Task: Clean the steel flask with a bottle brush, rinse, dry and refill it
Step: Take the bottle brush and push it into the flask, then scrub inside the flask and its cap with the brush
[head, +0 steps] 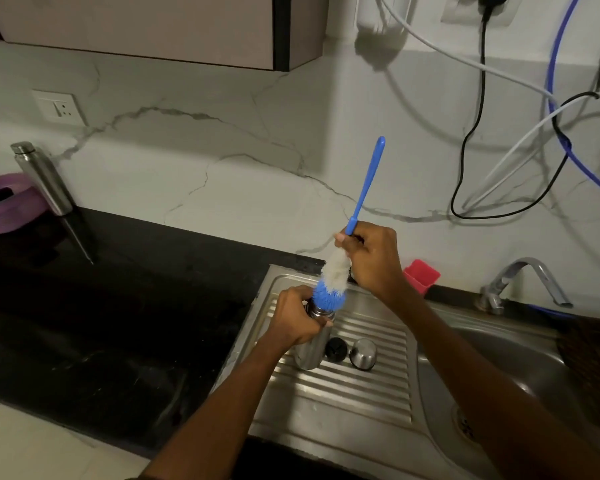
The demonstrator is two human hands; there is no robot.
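The left hand (293, 315) makes its grip around the neck of the steel flask (310, 344), fingers curled round it, and the flask stands upright on the ribbed draining board (361, 386) of the sink; just beside this grip, on the side toward the basin, lie a black stopper (336, 348) and a steel cap (362, 354), both off the flask; above this grip the blue tip of the bottle brush (329, 296) sits at the open mouth, the white bristles not yet inside; the right hand (371, 258) has its grip clenched on the blue handle just above the bristles, and most of the handle sticks out past it toward the wall; to do this step well I would keep the flask steady and vertical, line the brush with the mouth and push it down with a small twist, because the head looks wider than the opening; the flask is slim, shiny and looks wet and slippery; well apart from both grips, on the dark desk (118, 306), stands a second steel bottle (44, 178) next to a purple container (7, 202)
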